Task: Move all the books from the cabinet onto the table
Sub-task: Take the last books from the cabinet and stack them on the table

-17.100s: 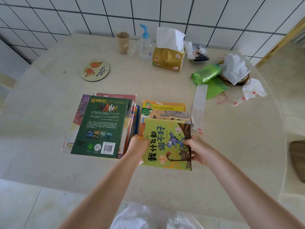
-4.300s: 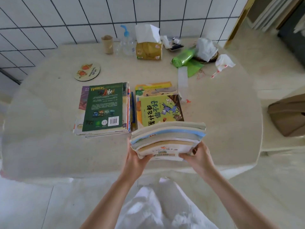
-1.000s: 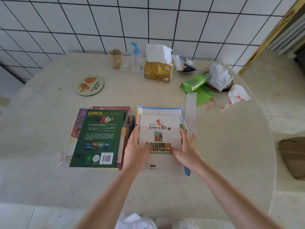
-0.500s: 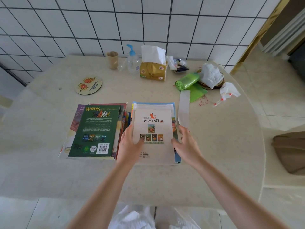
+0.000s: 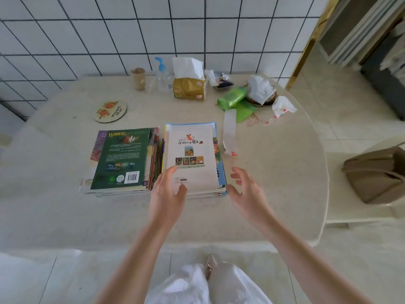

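Note:
Two stacks of books lie side by side on the beige table (image 5: 274,183). The left stack has a green Warriors book (image 5: 122,159) on top. A white book with an orange dog on its cover (image 5: 192,154) tops the right stack. My left hand (image 5: 167,191) hovers at that stack's near left corner, fingers relaxed, holding nothing. To the right of the stack's near corner is my right hand (image 5: 245,189), open and apart from the books. The cabinet is out of view.
Along the tiled wall stand a paper cup (image 5: 138,78), a pump bottle (image 5: 162,77) and a tissue pack (image 5: 189,85). A round coaster (image 5: 109,111), a green bag roll (image 5: 232,98), crumpled tissues (image 5: 262,88) and a paper strip (image 5: 229,130) lie nearby. A brown bag (image 5: 377,174) rests on a seat at right.
A bundle of books carried 4.3 s ago now lies on the right stack. Both hands have since let go and drawn back toward me, the right one moving off to the side.

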Demonstrator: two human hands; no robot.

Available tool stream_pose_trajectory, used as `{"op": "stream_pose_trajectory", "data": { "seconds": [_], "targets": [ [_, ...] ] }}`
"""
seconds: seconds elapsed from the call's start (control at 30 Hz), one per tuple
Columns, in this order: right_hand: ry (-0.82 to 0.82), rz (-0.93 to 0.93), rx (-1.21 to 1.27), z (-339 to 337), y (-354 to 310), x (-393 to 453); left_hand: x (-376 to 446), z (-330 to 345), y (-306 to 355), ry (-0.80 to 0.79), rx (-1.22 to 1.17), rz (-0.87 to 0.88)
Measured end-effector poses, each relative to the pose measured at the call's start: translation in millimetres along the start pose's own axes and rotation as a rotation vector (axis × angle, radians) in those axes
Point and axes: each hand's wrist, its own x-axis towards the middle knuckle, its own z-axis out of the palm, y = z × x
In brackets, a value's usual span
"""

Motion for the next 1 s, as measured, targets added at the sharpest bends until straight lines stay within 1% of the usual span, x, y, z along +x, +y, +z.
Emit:
{"op": "stream_pose_trajectory", "data": {
  "seconds": [0.17, 0.37, 0.53, 0.67, 0.8, 1.0],
  "targets": [
    [0.076, 0.015, 0.022, 10.6, 1.7, -26.6, -19.9, 1.4, -6.4, -0.029, -0.069, 0.087],
    [0.158, 0.066, 0.039, 49.8, -5.3, -69.2, -46.7, -15.6, -33.8, -0.135, -0.125, 0.120],
    [0.264, 0.139, 0.100, 99.1, -17.1, -122.2, -80.3, -43.6, -77.7, -0.243, -0.087, 0.187],
    [0.318, 0.177, 0.112, 128.3, -19.0, -166.6, -104.7, -58.6, -95.2, -0.317, -0.059, 0.233],
    [0.410, 0.249, 0.130, 141.1, -14.1, -218.0, -130.5, -59.0, -95.5, -0.450, -0.052, 0.291],
    [0.617, 0.439, 0.133, 131.5, 8.3, -305.1, -183.4, -29.5, -75.1, -0.698, -0.029, 0.415]
  ]
}}
